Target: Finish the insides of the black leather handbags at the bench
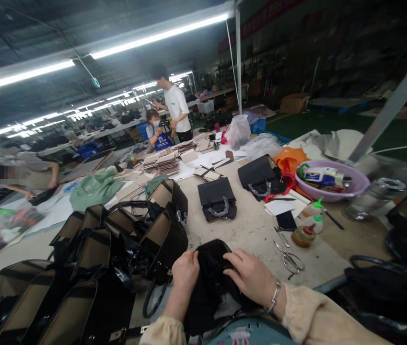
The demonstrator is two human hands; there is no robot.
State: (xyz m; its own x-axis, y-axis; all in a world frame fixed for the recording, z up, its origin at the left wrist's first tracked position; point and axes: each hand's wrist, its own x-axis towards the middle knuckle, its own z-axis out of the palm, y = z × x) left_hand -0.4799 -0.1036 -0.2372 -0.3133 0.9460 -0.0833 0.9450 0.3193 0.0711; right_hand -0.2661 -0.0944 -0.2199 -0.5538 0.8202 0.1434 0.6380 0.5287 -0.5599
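At the table's near edge, a black handbag [208, 287] with dark fabric lies between my hands. My left hand [186, 270] has its fingers wrapped round the bag's left edge. On the right side my right hand [248, 275] pinches the bag's upper edge between thumb and fingers. Beyond them sits a finished-looking black handbag [215, 196] with a wrapped handle, and farther right another black handbag [259, 175]. Scissors [289, 258] lie to the right of my right hand.
Many open black bags [91, 254] crowd the left side. At right are small glue bottles [309, 223], a black phone-like slab [285, 220], a purple basin [332, 184] and a metal canister [372, 199]. Stacked card pieces [160, 160] lie farther back, near two people; another person bends at left.
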